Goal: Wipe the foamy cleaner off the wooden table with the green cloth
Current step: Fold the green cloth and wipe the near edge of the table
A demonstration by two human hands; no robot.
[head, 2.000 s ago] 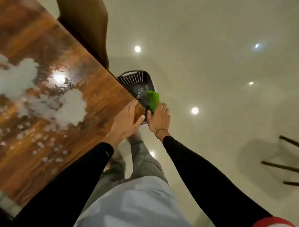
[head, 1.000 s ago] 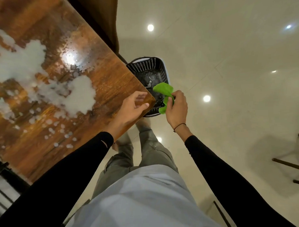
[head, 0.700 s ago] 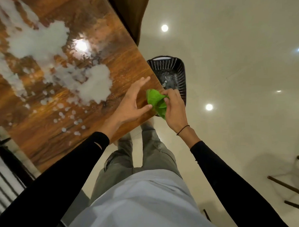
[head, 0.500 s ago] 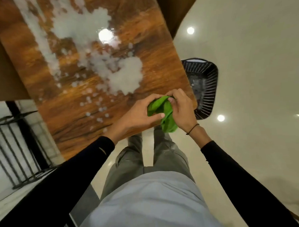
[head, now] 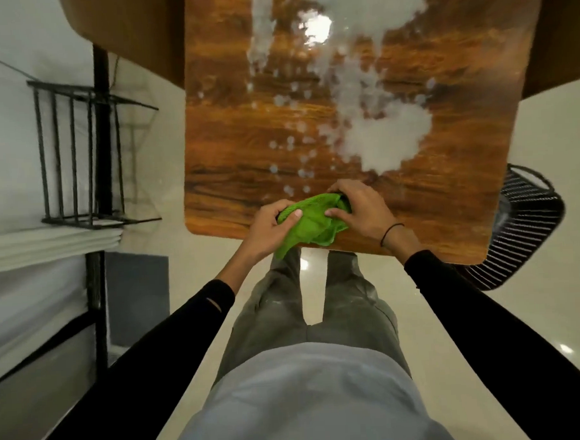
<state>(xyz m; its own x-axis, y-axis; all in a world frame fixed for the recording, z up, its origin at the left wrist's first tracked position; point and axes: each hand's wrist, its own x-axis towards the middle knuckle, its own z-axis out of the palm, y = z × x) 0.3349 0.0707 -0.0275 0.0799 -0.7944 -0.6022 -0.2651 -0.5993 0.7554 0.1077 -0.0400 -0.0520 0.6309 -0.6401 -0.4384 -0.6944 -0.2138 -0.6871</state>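
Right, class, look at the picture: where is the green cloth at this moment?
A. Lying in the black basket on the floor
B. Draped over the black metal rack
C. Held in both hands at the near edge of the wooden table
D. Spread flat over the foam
C: the left hand and right hand both grip the green cloth at the wooden table's near edge, short of the foam.

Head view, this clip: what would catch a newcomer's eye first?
The bright green cloth stands out at once, bunched between the left hand and the right hand at the near edge of the wooden table. Just beyond it, white foamy cleaner spreads in patches and droplets up the tabletop, unwiped. A black slatted basket sits on the floor past the table's right corner.
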